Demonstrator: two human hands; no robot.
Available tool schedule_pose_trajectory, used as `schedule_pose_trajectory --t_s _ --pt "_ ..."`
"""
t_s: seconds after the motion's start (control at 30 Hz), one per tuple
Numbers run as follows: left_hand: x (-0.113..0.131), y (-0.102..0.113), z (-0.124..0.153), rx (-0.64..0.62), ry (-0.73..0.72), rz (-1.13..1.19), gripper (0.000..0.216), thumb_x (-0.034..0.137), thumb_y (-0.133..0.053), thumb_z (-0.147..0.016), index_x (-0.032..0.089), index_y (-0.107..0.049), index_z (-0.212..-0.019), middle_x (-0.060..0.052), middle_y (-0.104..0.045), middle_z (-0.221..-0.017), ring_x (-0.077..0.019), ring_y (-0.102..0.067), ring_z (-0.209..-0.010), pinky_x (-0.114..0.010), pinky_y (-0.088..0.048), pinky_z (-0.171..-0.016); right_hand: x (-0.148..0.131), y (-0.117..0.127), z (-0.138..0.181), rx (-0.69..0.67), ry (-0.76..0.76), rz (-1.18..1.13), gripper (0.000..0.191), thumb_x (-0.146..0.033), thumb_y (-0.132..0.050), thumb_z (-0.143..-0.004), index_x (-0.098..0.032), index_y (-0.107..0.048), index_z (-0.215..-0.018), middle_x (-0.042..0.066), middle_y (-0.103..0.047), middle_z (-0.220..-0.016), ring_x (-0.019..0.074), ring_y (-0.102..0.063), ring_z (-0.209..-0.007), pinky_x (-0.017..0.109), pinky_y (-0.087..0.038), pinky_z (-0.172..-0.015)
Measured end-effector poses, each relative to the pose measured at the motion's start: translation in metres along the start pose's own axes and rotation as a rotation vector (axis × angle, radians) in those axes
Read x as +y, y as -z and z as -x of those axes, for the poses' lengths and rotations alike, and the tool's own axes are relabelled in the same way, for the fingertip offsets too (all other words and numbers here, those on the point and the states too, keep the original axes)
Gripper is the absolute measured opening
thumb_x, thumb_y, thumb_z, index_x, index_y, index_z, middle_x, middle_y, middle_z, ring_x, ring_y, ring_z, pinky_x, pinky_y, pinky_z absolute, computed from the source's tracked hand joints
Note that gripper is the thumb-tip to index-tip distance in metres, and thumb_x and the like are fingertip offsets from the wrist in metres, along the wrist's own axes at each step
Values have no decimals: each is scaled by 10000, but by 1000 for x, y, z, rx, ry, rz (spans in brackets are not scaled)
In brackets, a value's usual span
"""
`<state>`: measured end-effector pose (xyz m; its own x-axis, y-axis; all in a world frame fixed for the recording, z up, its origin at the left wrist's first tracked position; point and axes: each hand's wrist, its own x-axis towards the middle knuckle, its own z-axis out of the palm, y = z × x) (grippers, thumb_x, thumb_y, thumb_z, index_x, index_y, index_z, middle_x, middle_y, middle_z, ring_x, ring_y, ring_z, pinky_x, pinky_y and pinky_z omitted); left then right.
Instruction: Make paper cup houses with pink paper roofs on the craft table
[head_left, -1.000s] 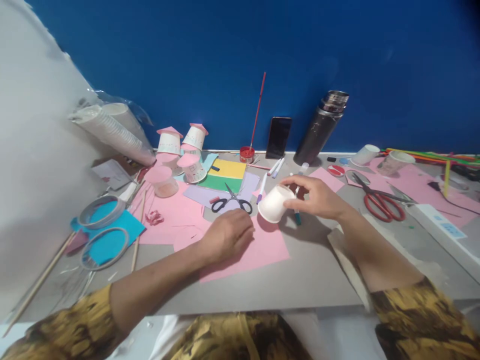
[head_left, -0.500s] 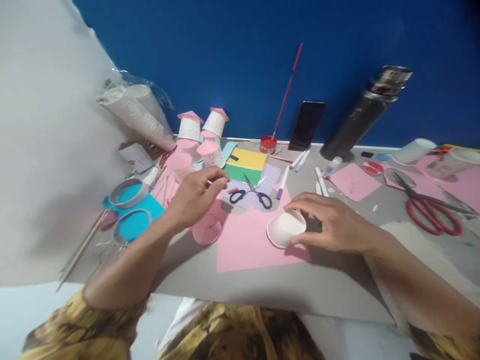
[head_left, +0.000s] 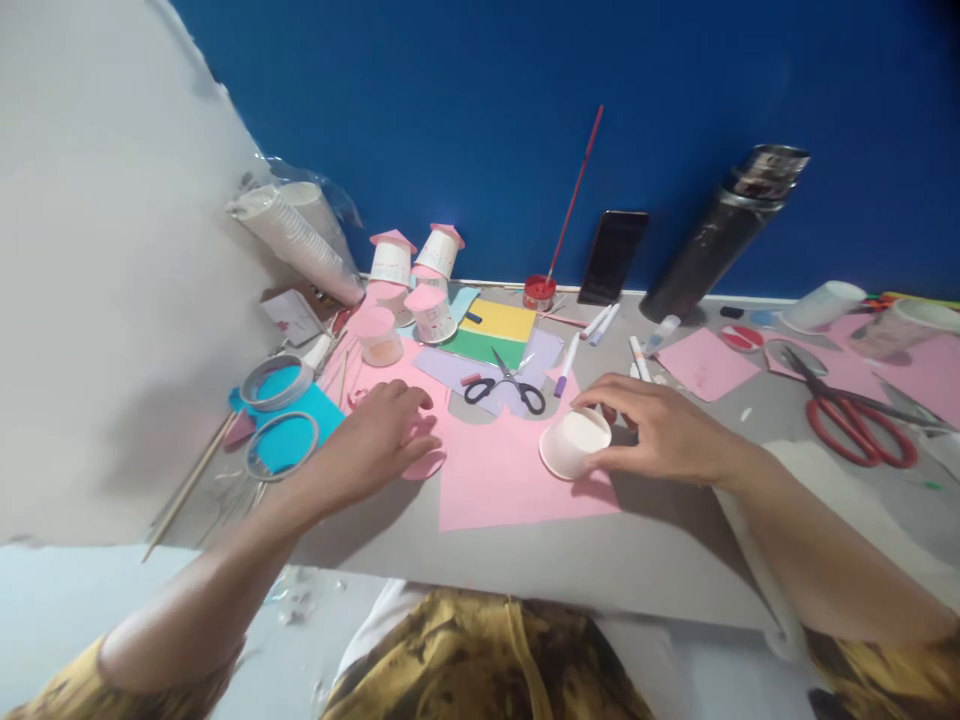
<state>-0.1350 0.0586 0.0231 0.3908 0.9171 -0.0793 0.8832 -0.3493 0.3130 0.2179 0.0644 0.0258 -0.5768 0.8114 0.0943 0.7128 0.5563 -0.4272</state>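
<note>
My right hand (head_left: 649, 430) grips a white paper cup (head_left: 574, 447) from its right side, fingers and thumb around it. The cup stands upside down over a pink sheet (head_left: 495, 490). To the left, my left hand (head_left: 386, 430) reaches over a round pink paper piece (head_left: 429, 467), thumb and fingers apart; whether they touch it I cannot tell. Black-handled scissors (head_left: 508, 388) lie with slightly parted blades between the hands, on lilac paper (head_left: 450, 372). Several cups with pink paper tops, one of them a decorated cup (head_left: 431, 315), stand behind my left hand.
At left are tape rolls (head_left: 281, 445) on blue paper and bagged paper cups (head_left: 300, 240). A red paint pot (head_left: 538, 293) with a brush, a phone (head_left: 613, 257) and a dark cylinder (head_left: 720, 240) stand along the blue wall. Red-handled scissors (head_left: 861, 430) and markers (head_left: 568, 365) lie about.
My left hand has come down over the round pink paper piece. My right hand stays on the white cup, which has hardly moved. The view has shifted slightly.
</note>
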Motion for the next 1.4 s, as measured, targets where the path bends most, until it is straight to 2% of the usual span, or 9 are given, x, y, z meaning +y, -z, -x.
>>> schedule_pose_trajectory --t_s 0.17,0.33,0.4,0.53,0.83,1.0,1.17,1.3,1.4 --pt "52 -10 -14 -19 -182 190 308 362 -586 -945 197 -607 -1203 -92 -687 -1175 -271 -657 -1068 -414 -523 -928 -5 -2 0 -57 29 5 437 -376 -809 -789 -238 -654 -1174 77 -698 -1177 272 -682 -1050 357 -509 -843" --pt "83 -40 -36 81 -414 328 922 426 -785 -824 226 -280 -1570 -197 -472 -1502 -359 -506 -1361 -569 -487 -1073 -1 4 0 -20 1 -59 655 -452 -845 -746 -254 -615 -1327 60 -701 -1155 232 -677 -931 325 -506 -768" --pt "88 -48 -40 99 -463 381 1019 442 -808 -812 259 -200 -1609 -201 -419 -1527 -372 -452 -1408 -601 -472 -1094 5 7 -1 91 -43 -108 581 -453 -782 -813 -243 -626 -1332 51 -719 -1094 204 -666 -846 308 -490 -721" --pt "93 -58 -44 114 -540 403 929 374 -760 -878 317 -198 -1615 -189 -312 -1592 -365 -362 -1482 -600 -437 -1145 21 11 -4 333 -212 -81 213 -370 -644 -924 -193 -742 -989 33 -739 -835 180 -643 -718 298 -433 -670" --pt "86 -93 -54 228 -550 365 1072 401 -785 -850 282 -78 -1647 -208 -427 -1544 -388 -468 -1400 -612 -449 -1119 29 15 -10 230 -359 165 159 -283 -637 -936 -223 -766 -866 23 -786 -826 198 -659 -772 295 -320 -634" --pt "88 -93 -54 291 -530 357 1067 384 -810 -828 271 -129 -1641 -206 -477 -1472 -365 -530 -1320 -570 -532 -1026 33 17 -10 291 -377 167 184 -242 -602 -941 -203 -751 -841 36 -784 -839 189 -641 -742 291 -310 -625" --pt "88 -80 -40 630 -898 40 816 197 -859 -745 353 -488 -1455 -106 -530 -1431 -364 -510 -1327 -617 -481 -1075 36 16 -9 434 -334 109 200 -249 -607 -941 -196 -728 -791 20 -738 -731 157 -599 -652 277 -327 -616" --pt "86 -79 -23 598 -867 85 420 165 -679 -863 173 -651 -1282 -125 -682 -1185 -300 -582 -1198 -485 -514 -1033 42 13 -6 649 -299 77 293 -336 -589 -954 -205 -675 -706 7 -677 -633 144 -564 -579 280 -372 -604" --pt "88 -83 -20 560 -834 186 357 113 -608 -893 130 -673 -1244 -119 -733 -1098 -274 -594 -1192 -453 -490 -1031 44 12 -5 697 -309 98 330 -372 -576 -962 -224 -650 -676 16 -677 -619 151 -558 -553 292 -403 -592"
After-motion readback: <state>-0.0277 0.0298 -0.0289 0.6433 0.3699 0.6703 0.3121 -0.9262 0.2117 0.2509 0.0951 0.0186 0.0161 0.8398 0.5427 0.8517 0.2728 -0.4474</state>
